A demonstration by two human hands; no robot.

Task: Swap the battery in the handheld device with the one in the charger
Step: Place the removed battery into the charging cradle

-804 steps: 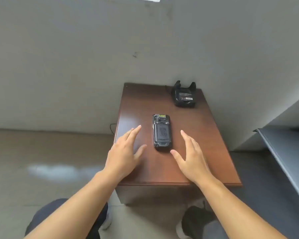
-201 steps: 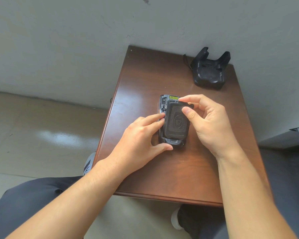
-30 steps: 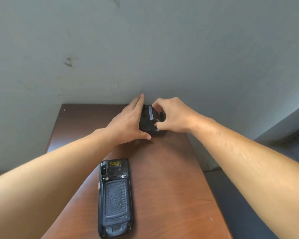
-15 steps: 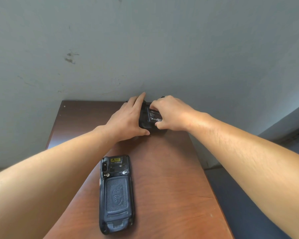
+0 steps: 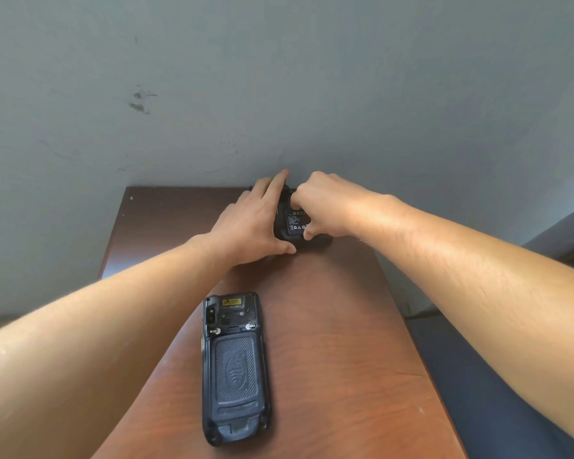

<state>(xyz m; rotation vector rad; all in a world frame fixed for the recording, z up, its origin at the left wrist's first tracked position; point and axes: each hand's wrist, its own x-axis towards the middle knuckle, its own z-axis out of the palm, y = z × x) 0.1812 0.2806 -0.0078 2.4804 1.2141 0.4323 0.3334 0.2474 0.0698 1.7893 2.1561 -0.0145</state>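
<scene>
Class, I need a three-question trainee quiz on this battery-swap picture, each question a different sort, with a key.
1. True or false: the handheld device lies face down on the wooden table, with neither hand touching it.
2. Where is the charger? A) at the table's far edge by the wall B) on the floor C) on top of the handheld device
3. Fill in: the labelled battery sits between the left hand and the ____ hand.

Key: 1 true; 2 A; 3 right.

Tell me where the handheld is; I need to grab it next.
In the head view, the handheld lies face down on the near middle of the table, between both forearms, nearer than the charger.
</scene>
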